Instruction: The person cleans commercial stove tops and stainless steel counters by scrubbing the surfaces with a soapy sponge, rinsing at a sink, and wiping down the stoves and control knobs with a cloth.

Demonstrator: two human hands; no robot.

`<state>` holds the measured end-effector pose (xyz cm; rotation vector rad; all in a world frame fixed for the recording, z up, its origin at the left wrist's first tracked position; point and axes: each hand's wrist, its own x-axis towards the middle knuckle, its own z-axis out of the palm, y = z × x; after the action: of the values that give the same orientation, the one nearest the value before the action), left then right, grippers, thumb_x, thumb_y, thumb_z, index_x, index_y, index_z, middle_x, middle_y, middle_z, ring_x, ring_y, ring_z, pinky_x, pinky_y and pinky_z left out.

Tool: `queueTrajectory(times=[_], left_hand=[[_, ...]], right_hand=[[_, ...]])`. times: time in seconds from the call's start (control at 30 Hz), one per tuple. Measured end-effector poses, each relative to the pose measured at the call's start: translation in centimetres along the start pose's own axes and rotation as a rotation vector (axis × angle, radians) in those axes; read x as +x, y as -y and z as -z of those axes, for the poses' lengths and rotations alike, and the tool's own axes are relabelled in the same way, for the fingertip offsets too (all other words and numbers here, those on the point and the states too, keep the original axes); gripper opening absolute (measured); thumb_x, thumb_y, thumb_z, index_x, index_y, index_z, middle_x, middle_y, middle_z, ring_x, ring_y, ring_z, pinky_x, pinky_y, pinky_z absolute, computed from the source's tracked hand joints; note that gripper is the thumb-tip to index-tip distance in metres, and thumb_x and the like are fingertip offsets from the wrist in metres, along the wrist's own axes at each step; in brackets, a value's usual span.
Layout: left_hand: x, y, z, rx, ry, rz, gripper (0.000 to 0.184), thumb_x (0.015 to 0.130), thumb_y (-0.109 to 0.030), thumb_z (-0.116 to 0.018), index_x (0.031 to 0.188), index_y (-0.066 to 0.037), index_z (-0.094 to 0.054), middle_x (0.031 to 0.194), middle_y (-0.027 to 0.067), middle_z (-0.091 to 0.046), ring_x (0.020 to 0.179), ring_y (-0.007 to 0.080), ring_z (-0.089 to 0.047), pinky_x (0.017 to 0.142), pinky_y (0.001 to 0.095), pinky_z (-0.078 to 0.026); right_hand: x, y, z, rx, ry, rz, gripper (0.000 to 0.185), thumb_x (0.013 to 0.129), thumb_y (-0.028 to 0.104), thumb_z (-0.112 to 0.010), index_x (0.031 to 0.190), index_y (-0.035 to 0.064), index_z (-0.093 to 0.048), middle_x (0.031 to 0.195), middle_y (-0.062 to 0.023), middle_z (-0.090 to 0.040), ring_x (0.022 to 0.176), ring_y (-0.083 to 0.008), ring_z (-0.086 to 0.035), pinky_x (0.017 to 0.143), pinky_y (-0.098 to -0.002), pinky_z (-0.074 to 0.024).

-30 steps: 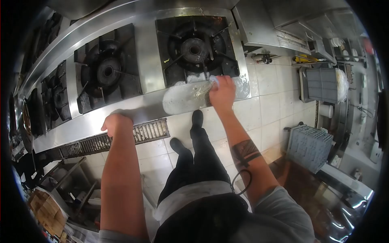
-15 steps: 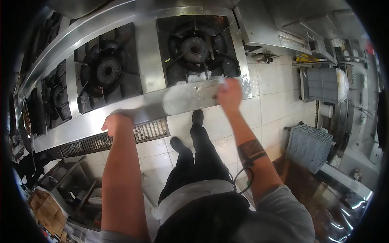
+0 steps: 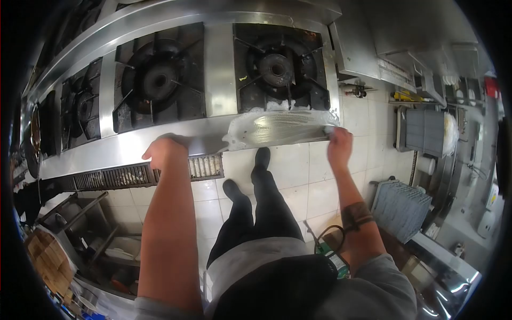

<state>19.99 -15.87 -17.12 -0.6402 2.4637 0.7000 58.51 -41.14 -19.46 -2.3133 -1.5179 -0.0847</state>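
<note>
A steel gas stove runs across the top of the head view, and soapy foam (image 3: 242, 130) lies smeared over the right part of its front ledge (image 3: 205, 127). At the right end of that ledge, my right hand (image 3: 340, 146) is closed on a small pale scrubbing pad (image 3: 329, 129), mostly covered by the fingers. My left hand (image 3: 169, 151) leans on the ledge farther left, bent round its front edge; most of its fingers are hidden. Just behind the foam is the right burner (image 3: 277, 69) with its black grate.
Another burner (image 3: 160, 80) stands left of the first. A slotted grille (image 3: 114, 178) runs below the ledge. On the tiled floor (image 3: 288, 170) are my shoes. Grey crates (image 3: 402, 202) stand at right, a shelf rack (image 3: 88, 234) at lower left.
My right hand has moved right and toward me along the ledge with the pad, leaving streaks through the foam. My left hand stays on the front edge while the view has shifted.
</note>
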Motion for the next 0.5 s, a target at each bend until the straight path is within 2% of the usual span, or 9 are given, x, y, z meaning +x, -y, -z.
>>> queueTrajectory(times=[0.03,0.1,0.13,0.17,0.2,0.3,0.4,0.47,0.5], left_hand=[[0.0,-0.1,-0.1,-0.006,0.003,0.004,0.065,0.104,-0.047,-0.022,0.135,0.003,-0.050,0.135,0.0207,-0.057,0.125,0.0399,-0.054,0.110,0.0470,-0.041],[0.0,-0.3,-0.2,-0.028,0.011,0.007,0.065,0.104,-0.047,-0.022,0.135,0.003,-0.050,0.135,0.0208,-0.057,0.125,0.0400,-0.054,0.110,0.0471,-0.041],[0.1,-0.3,0.0,-0.043,0.013,0.009,0.065,0.104,-0.047,-0.022,0.135,0.003,-0.050,0.135,0.0209,-0.058,0.125,0.0401,-0.054,0.110,0.0472,-0.041],[0.1,-0.4,0.1,-0.058,0.013,0.009,0.065,0.104,-0.046,-0.022,0.135,0.003,-0.050,0.135,0.0210,-0.058,0.125,0.0401,-0.054,0.110,0.0472,-0.041],[0.1,-0.5,0.2,-0.073,0.017,0.008,0.065,0.104,-0.046,-0.022,0.135,0.003,-0.050,0.135,0.0210,-0.058,0.125,0.0402,-0.054,0.110,0.0473,-0.041],[-0.7,-0.6,0.4,-0.111,0.020,0.012,0.065,0.104,-0.046,-0.022,0.135,0.003,-0.050,0.135,0.0212,-0.058,0.125,0.0403,-0.054,0.110,0.0474,-0.041],[-0.8,-0.7,0.1,-0.117,0.019,0.012,0.065,0.104,-0.046,-0.022,0.135,0.003,-0.050,0.135,0.0214,-0.058,0.125,0.0405,-0.054,0.110,0.0476,-0.041],[0.2,-0.6,-0.4,-0.112,0.021,0.004,0.065,0.104,-0.046,-0.022,0.136,0.003,-0.050,0.135,0.0215,-0.058,0.125,0.0406,-0.054,0.111,0.0477,-0.041],[0.3,-0.7,-0.5,-0.110,0.025,-0.001,0.065,0.104,-0.046,-0.022,0.136,0.003,-0.050,0.135,0.0216,-0.058,0.125,0.0407,-0.054,0.111,0.0477,-0.041]], right_hand=[[0.8,0.6,1.2,0.006,-0.051,-0.130,0.020,0.081,-0.002,-0.060,0.097,0.0063,-0.068,0.105,-0.0144,-0.065,0.097,-0.0363,-0.057,0.087,-0.0456,-0.0470],[1.0,4.2,0.9,0.125,-0.086,-0.043,0.018,0.084,0.002,-0.063,0.102,0.0056,-0.066,0.105,-0.0143,-0.065,0.098,-0.0380,-0.057,0.086,-0.0447,-0.0483],[-0.1,5.3,-1.2,0.203,0.003,-0.004,0.025,0.083,0.001,-0.061,0.107,0.0038,-0.063,0.109,-0.0160,-0.064,0.104,-0.0389,-0.057,0.092,-0.0470,-0.0462],[-0.5,6.9,-2.4,0.192,0.304,0.160,0.029,0.081,0.000,-0.058,0.110,0.0028,-0.062,0.115,-0.0189,-0.062,0.112,-0.0384,-0.056,0.100,-0.0480,-0.0427],[-2.3,9.1,-5.2,0.202,0.207,0.306,0.030,0.078,-0.003,-0.055,0.107,0.0032,-0.063,0.116,-0.0185,-0.061,0.116,-0.0362,-0.055,0.107,-0.0468,-0.0398],[0.1,18.4,-7.2,0.473,0.323,0.528,0.030,0.081,0.004,-0.057,0.110,0.0026,-0.063,0.122,-0.0147,-0.061,0.124,-0.0347,-0.052,0.109,-0.0466,-0.0390],[4.9,23.0,-8.0,0.361,0.348,0.651,0.031,0.085,0.011,-0.057,0.113,-0.0004,-0.063,0.129,-0.0173,-0.058,0.128,-0.0349,-0.050,0.109,-0.0461,-0.0399],[5.6,24.6,-7.6,0.132,0.238,0.692,0.034,0.086,0.012,-0.055,0.115,-0.0038,-0.062,0.134,-0.0199,-0.056,0.130,-0.0355,-0.049,0.109,-0.0445,-0.0408],[5.5,24.5,-7.4,0.131,0.232,0.689,0.034,0.086,0.012,-0.055,0.115,-0.0038,-0.062,0.134,-0.0199,-0.056,0.130,-0.0355,-0.049,0.109,-0.0445,-0.0408]])
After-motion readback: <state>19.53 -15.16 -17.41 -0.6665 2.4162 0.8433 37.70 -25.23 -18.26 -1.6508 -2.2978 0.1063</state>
